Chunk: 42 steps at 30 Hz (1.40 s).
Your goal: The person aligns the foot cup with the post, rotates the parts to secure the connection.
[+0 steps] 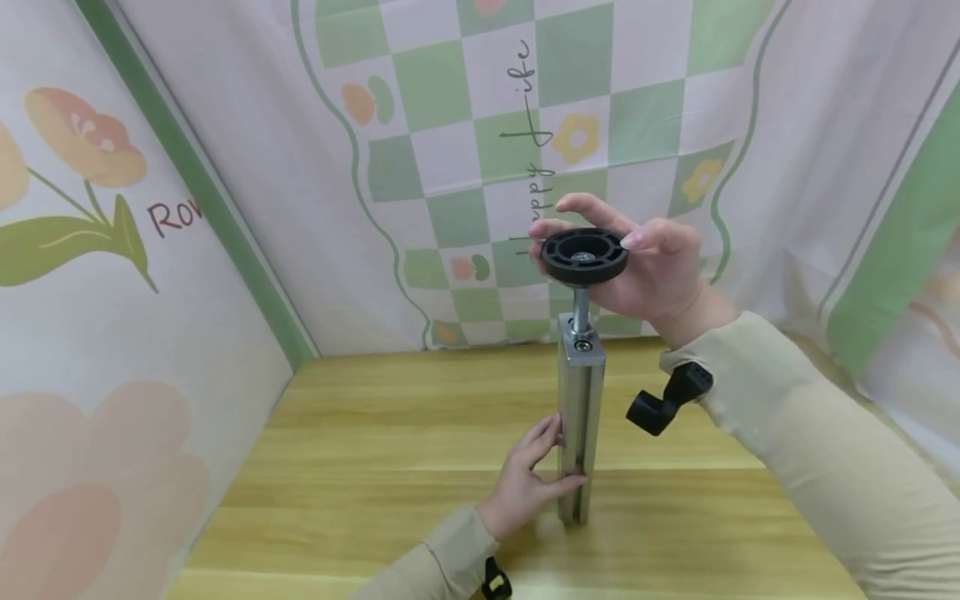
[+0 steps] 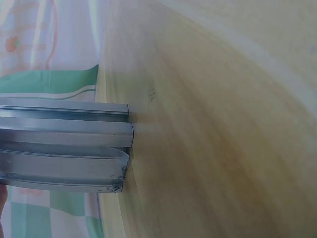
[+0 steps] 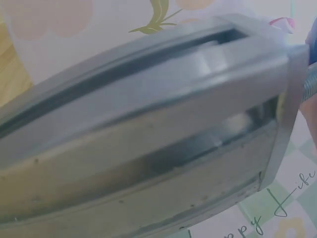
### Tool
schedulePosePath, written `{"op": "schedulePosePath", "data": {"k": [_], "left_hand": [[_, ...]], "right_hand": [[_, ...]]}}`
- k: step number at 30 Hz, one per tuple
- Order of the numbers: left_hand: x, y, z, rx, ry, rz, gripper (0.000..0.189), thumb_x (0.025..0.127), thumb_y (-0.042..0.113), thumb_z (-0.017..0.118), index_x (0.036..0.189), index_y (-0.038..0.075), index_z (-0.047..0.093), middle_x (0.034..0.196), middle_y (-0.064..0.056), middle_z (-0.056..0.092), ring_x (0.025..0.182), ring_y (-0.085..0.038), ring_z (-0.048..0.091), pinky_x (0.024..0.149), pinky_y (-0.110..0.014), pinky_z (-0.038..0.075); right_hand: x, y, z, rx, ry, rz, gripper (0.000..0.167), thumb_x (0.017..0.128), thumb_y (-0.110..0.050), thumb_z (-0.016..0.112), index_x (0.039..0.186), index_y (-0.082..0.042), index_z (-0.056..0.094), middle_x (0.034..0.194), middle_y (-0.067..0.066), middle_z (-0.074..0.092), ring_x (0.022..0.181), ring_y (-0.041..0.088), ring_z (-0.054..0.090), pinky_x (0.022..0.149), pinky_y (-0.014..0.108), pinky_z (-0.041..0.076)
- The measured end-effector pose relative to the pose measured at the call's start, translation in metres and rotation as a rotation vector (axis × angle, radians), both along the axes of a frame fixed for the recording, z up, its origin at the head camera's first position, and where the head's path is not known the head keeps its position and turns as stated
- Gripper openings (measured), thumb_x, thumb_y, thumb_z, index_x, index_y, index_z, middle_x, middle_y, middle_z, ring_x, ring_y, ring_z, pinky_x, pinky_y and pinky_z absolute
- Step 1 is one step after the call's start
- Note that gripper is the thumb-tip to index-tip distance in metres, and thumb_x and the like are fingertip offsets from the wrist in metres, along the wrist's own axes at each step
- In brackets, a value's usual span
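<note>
A silver aluminium profile (image 1: 576, 417) stands upright on the wooden table, its lower end meeting the surface in the left wrist view. My left hand (image 1: 521, 483) grips it low down, thumb across the near face and fingers at the far left side. On top is a metal end plate (image 1: 588, 357) with a threaded rod (image 1: 581, 310) rising from it. The rod carries a round black levelling foot (image 1: 585, 273), pad upward. Around the foot's rim, my right hand (image 1: 645, 271) holds with thumb and fingers. The right wrist view shows the slotted profile (image 3: 148, 129) close up.
The wood-grain table (image 1: 360, 442) spreads around the profile. Behind it hangs a green-and-white checked curtain (image 1: 427, 75) with lettering, and a flowered curtain (image 1: 187, 333) hangs at the left. A black mount (image 1: 667, 400) sticks out from the right sleeve.
</note>
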<state>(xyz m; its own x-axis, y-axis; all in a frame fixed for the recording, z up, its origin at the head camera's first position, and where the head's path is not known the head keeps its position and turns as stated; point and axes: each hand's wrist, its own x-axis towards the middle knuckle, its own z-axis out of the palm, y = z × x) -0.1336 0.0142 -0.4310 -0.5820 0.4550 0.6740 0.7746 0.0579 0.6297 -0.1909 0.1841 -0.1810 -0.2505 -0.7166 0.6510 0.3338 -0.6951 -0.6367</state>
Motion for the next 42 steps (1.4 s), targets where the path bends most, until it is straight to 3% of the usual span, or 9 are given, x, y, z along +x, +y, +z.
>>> {"op": "schedulePosePath", "data": {"k": [9,17,23,33,42], "left_hand": [[0.000,0.000,0.000,-0.002,-0.013,0.004,0.088,0.074,-0.001,0.077,0.146,0.007,0.028,0.135,-0.025,0.047,0.105,-0.030,0.059,0.104,-0.032,0.048],[0.000,0.000,-0.001,-0.003,-0.013,-0.001,0.087,0.074,0.000,0.077,0.145,0.006,0.028,0.134,-0.025,0.047,0.106,-0.031,0.058,0.105,-0.033,0.047],[-0.001,0.000,-0.002,-0.002,0.007,0.002,0.088,0.073,-0.001,0.077,0.145,0.006,0.028,0.132,-0.024,0.049,0.105,-0.030,0.059,0.105,-0.033,0.048],[-0.002,0.000,-0.001,-0.001,0.011,0.000,0.088,0.073,-0.001,0.077,0.145,0.006,0.028,0.131,-0.024,0.050,0.105,-0.030,0.059,0.104,-0.032,0.048],[-0.002,0.000,-0.002,-0.001,0.054,0.008,0.095,0.071,-0.002,0.078,0.147,0.013,0.023,0.132,-0.026,0.048,0.103,-0.029,0.059,0.102,-0.031,0.050]], "right_hand": [[0.007,0.001,-0.005,0.009,0.044,-0.188,0.048,0.081,-0.001,0.034,0.128,0.004,0.044,0.132,0.025,0.044,0.126,0.034,0.038,0.112,0.033,0.036],[0.011,0.001,-0.004,0.073,0.186,-0.414,0.041,0.086,-0.002,0.039,0.126,0.002,0.046,0.130,0.020,0.046,0.122,0.030,0.042,0.105,0.031,0.043],[0.016,0.003,-0.005,0.160,0.243,-0.674,0.035,0.090,-0.001,0.047,0.125,-0.006,0.051,0.125,0.013,0.046,0.116,0.026,0.045,0.097,0.029,0.050],[0.046,-0.009,0.008,0.360,0.182,-1.134,0.049,0.081,0.013,0.045,0.121,-0.014,0.053,0.116,0.012,0.046,0.107,0.024,0.050,0.088,0.021,0.054],[0.057,-0.017,0.016,0.506,0.252,-1.410,0.048,0.078,0.012,0.062,0.115,-0.018,0.055,0.106,0.007,0.052,0.088,0.014,0.057,0.067,0.016,0.054]]}}
